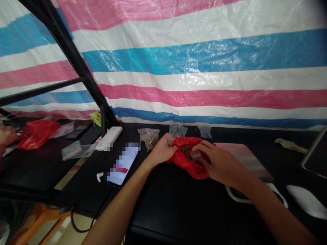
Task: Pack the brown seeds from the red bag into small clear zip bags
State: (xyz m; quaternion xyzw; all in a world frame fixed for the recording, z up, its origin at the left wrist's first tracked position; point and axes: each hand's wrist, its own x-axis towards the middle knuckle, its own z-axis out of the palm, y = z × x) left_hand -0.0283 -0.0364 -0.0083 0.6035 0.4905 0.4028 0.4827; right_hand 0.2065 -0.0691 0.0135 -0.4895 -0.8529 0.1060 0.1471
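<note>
A crumpled red plastic bag [189, 166] lies open on the black desk, with small brown pieces [186, 148] inside. My left hand [163, 149] is closed on the bag's left edge, its thumb over the rim. A bit of clear plastic [170, 139] shows at its fingertips. Reaching into the bag's mouth from the right, my right hand [217, 160] has its fingers bent around a small clear plastic bag [196, 156] above the brown pieces. Filled small zip bags [151, 139] stand just left of my left hand.
Clear bags [181, 130] lie behind the red bag. A lit phone [125, 165], white earbud [99, 176] and white power bank [109, 137] are to the left; a pinkish-grey flat panel [245, 158] and white mouse [306, 200] to the right. Another person's hand [7, 135] shows far left.
</note>
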